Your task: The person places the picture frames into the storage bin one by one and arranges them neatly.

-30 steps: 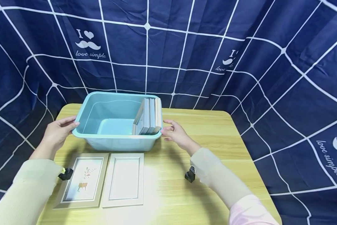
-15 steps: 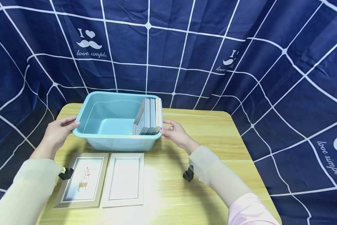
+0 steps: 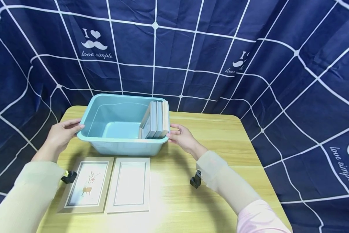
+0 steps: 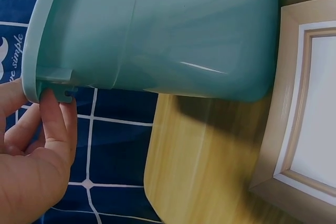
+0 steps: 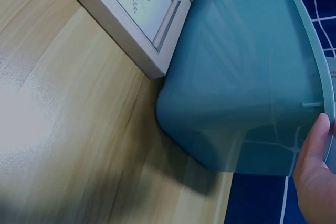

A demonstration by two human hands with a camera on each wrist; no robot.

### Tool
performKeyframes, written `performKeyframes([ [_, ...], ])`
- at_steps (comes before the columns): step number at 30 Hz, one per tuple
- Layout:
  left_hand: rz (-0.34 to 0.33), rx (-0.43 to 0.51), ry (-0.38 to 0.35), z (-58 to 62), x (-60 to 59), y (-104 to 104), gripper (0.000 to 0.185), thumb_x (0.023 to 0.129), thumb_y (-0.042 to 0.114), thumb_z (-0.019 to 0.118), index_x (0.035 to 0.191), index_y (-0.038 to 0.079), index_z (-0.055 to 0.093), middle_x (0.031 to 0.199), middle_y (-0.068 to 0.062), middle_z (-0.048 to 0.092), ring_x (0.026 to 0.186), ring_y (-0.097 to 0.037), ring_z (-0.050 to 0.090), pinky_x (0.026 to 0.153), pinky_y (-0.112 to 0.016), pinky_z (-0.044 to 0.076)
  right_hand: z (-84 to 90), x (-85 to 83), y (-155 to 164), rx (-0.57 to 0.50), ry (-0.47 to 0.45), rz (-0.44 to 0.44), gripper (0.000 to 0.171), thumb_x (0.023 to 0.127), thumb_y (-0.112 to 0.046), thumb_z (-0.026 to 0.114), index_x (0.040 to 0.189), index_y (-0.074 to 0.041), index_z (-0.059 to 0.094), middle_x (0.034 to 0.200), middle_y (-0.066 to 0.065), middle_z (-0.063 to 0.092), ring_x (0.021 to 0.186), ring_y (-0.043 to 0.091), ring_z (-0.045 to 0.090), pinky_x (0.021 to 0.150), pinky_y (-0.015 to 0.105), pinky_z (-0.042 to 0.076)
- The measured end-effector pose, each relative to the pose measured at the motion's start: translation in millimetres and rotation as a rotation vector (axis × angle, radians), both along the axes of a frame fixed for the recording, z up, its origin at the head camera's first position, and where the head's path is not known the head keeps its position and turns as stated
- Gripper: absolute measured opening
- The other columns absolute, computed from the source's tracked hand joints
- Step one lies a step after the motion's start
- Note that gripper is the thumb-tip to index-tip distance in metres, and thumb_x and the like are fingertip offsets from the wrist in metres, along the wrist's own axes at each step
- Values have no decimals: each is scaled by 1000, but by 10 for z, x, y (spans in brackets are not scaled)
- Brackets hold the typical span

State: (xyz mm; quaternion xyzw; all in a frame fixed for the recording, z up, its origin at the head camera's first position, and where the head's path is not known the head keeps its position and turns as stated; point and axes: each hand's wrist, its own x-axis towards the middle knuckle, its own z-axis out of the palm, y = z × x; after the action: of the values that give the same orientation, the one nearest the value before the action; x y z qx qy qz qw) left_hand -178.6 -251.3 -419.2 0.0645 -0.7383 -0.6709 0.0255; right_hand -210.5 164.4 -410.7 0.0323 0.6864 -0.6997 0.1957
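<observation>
here the teal tub (image 3: 116,142) sits at the far left of the wooden table (image 3: 221,168), framed pictures (image 3: 157,120) upright inside. the left hand (image 3: 62,134) grips its left rim, the right hand (image 3: 181,137) its right rim. two frames (image 3: 110,184) lie flat nearer.
</observation>
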Motion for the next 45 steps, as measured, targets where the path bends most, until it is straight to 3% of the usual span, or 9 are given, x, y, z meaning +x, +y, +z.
performKeyframes([
  [4, -9, 199, 7, 6, 18, -9, 16, 88, 8, 69, 94, 24, 68, 84, 16, 67, 76, 2, 62, 66, -12, 52, 1, 0, 5, -16, 0, -1, 57, 89, 11, 58, 141, 4, 36, 94, 11, 59, 74, 13, 63, 73, 24, 55],
  [8, 16, 339, 20, 11, 53, -20, 17, 87, 7, 69, 90, 24, 69, 87, 12, 67, 78, 0, 63, 67, -14, 52, 16, 5, 4, -24, 4, -4, 57, 89, 12, 58, 141, 4, 35, 97, 12, 60, 75, 13, 63, 72, 23, 55],
  [20, 201, 264, 5, -131, 305, -76, 15, 89, 15, 68, 97, 27, 61, 82, 19, 65, 76, 6, 61, 61, -9, 47, -12, 5, -4, -35, 10, 7, 57, 89, 11, 58, 141, 4, 35, 101, 14, 61, 76, 13, 63, 71, 22, 55],
  [25, 273, 46, -44, -220, 411, -66, 14, 90, 25, 68, 102, 31, 62, 84, 28, 59, 79, 8, 53, 63, -8, 41, -11, 3, -5, -42, 6, 4, 57, 89, 11, 58, 141, 4, 35, 100, 14, 60, 75, 13, 63, 70, 21, 55],
  [29, 306, -185, -104, -295, 495, -32, 34, 90, 35, 66, 121, 23, 61, 89, 29, 50, 82, 5, 46, 65, -12, 39, -14, -2, -1, -44, 2, 2, 57, 89, 12, 58, 141, 4, 35, 101, 14, 60, 76, 13, 63, 70, 21, 55],
  [34, 283, -313, -172, -404, 586, 16, 61, 91, 40, 62, 138, 5, 47, 119, -7, 55, 93, -10, 48, 67, -13, 38, -15, -4, 2, -51, -1, 2, 57, 89, 12, 58, 141, 4, 35, 99, 13, 61, 75, 13, 63, 70, 22, 55],
  [37, 232, -370, -195, -466, 645, 50, 71, 92, 42, 59, 144, -2, 35, 138, -29, 39, 110, -33, 47, 80, -25, 44, -17, -5, 3, -52, -1, 3, 57, 89, 12, 58, 141, 4, 35, 98, 12, 61, 75, 13, 63, 70, 22, 55],
  [41, 158, -450, -199, -544, 722, 120, 77, 92, 43, 58, 145, -5, 29, 139, -37, 29, 121, -53, 35, 93, -58, 38, -14, -3, 4, -42, 6, 1, 57, 89, 11, 58, 141, 4, 36, 100, 13, 60, 77, 14, 63, 71, 22, 55],
  [45, 83, -588, -220, -624, 786, 206, 84, 90, 50, 58, 145, -4, 26, 138, -41, 22, 121, -57, 27, 88, -68, 30, -11, -2, 3, -38, 7, 0, 56, 89, 11, 58, 140, 3, 37, 101, 14, 60, 78, 14, 64, 72, 23, 55],
])
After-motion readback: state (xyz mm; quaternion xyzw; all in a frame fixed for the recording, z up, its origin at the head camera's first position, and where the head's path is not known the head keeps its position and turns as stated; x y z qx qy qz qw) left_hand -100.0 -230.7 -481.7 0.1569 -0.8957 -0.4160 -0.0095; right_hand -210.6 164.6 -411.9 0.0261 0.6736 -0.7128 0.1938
